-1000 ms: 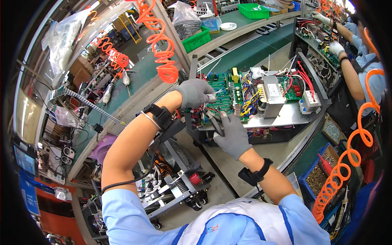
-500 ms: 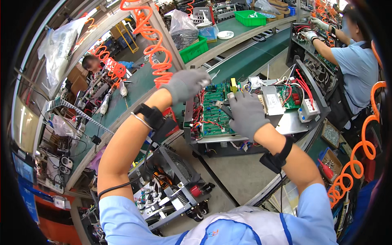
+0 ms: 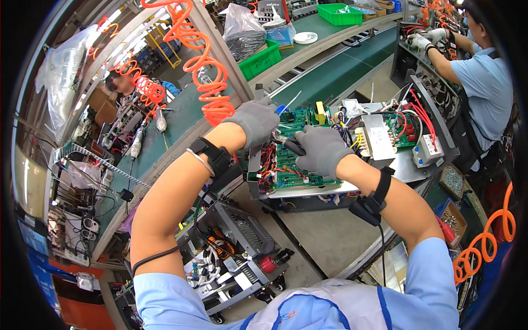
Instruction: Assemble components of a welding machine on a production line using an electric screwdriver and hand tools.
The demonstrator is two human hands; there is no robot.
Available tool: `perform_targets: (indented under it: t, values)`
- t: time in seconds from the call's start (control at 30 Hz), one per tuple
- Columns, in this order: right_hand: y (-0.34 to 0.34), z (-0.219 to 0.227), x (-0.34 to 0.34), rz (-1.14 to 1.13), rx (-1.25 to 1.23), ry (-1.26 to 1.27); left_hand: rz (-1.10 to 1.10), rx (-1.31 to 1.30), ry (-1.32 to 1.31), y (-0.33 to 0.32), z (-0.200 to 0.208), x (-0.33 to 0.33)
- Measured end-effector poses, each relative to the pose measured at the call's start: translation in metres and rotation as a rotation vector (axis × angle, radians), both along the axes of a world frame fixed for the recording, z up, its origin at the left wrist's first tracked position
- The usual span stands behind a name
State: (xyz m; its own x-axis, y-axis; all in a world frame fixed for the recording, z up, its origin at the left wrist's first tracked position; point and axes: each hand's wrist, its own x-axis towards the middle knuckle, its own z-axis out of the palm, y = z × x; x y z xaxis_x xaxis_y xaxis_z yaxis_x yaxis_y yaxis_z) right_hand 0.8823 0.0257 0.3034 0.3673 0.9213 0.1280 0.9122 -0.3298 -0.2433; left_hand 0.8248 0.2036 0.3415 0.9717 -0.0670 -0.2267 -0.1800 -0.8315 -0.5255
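Note:
Both hands wear grey gloves and black wrist straps. My left hand (image 3: 257,122) grips the upper left edge of a grey metal chassis (image 3: 352,184) that carries a green circuit board (image 3: 294,165) with red wires. My right hand (image 3: 322,149) rests on the board, closed around a dark-handled tool (image 3: 290,146) whose tip points left toward my left hand. To the right on the same chassis sit a grey metal box (image 3: 378,135) and a second green board (image 3: 403,127) with red wires and a white block.
An orange coiled air hose (image 3: 204,66) hangs over my left arm. A second opened unit (image 3: 234,256) lies below the bench. A co-worker in blue (image 3: 479,82) works at the right. Green bins (image 3: 261,59) and a conveyor lie beyond. Screw trays (image 3: 454,181) sit right.
The chassis now lies closer and more central. My right hand has moved up from the chassis's front edge onto the green board with the tool. My left hand stays on the upper left edge.

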Motion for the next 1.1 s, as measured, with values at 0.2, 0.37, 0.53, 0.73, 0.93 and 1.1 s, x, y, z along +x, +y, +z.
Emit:
perform_targets:
  t: [0.2, 0.37, 0.53, 0.73, 0.93, 1.1]
  values:
    - [-0.001, 0.008, 0.015, -0.131, 0.031, -0.100, 0.133, -0.244, -0.367, 0.003, 0.017, 0.011]
    - [0.021, 0.009, 0.036, -0.178, 0.009, -0.300, 0.192, -0.627, -0.388, 0.009, 0.023, 0.026]
    - [0.034, -0.004, 0.041, -0.150, -0.010, -0.295, 0.173, -0.689, -0.153, 0.014, 0.007, 0.037]
    - [0.036, -0.012, 0.041, -0.095, 0.012, -0.218, 0.296, -0.731, -0.197, 0.024, -0.003, 0.050]
    - [0.034, -0.012, 0.031, -0.114, 0.063, -0.101, 0.309, -0.765, -0.350, 0.034, -0.011, 0.046]
    - [0.009, 0.004, 0.031, -0.140, 0.163, -0.084, 0.533, -1.025, -0.387, 0.031, -0.011, 0.052]
